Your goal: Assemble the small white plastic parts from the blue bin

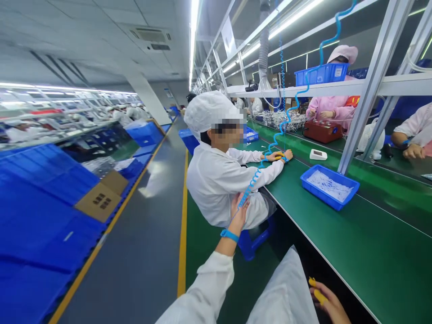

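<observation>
1. Right hand (330,306), just below the green surface's (371,243) near edge: fingers curled around a small yellow piece (317,293).
2. Left hand (239,213), left of that surface: fingers loosely spread, touching a blue coiled cord (248,191) by a seated co-worker's white coat (212,180).
3. Blue tray (329,186) sits on the surface, well apart from both hands.

This is a factory assembly hall. Workers in white coats (216,180) and caps are sitting along a long green workbench (371,252), with strip lights (194,27) running overhead. Blue trays (329,186) of small parts are sitting on the bench and on metal shelving (371,84). A coiled blue cord (251,183) is hanging down to a wrist. Blue crates (40,202) are lining a yellow-marked aisle (151,225).
</observation>
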Demonstrator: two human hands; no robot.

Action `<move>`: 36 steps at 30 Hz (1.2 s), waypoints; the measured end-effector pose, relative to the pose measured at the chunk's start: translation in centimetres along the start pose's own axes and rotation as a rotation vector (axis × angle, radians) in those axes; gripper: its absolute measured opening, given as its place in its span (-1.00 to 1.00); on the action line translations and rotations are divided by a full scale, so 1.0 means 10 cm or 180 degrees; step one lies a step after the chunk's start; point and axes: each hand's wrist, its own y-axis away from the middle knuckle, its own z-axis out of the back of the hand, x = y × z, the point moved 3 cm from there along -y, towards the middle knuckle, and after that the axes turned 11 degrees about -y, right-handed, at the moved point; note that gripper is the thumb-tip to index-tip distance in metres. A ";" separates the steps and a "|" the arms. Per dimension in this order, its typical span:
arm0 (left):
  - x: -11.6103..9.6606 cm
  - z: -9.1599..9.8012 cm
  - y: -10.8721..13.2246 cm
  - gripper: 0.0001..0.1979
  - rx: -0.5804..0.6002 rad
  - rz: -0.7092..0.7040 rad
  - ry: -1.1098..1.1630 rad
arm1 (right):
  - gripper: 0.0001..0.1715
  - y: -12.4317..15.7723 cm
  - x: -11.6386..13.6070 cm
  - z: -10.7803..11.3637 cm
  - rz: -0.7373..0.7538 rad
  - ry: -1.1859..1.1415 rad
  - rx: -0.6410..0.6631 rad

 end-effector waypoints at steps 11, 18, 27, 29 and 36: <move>-0.36 -0.38 -0.34 -0.69 -0.0161 -0.0113 0.0062 | 0.02 0.05 -0.01 0.04 0.0085 0.0031 -0.0089; -0.20 -0.32 -0.28 -0.75 -0.0153 0.0106 0.0056 | -0.02 0.02 -0.02 0.04 0.0165 0.0105 -0.0069; -0.08 -0.29 -0.25 -0.77 -0.0090 0.0136 0.0057 | -0.03 0.01 -0.07 0.04 0.0227 -0.0130 -0.0294; -0.06 -0.27 -0.23 -0.77 -0.0058 0.0114 0.0047 | -0.07 0.03 -0.03 -0.01 0.0209 0.0065 -0.0158; -0.01 -0.19 -0.16 -0.76 0.0011 0.0033 0.0061 | -0.11 0.04 -0.09 0.08 0.0249 -0.0162 -0.0284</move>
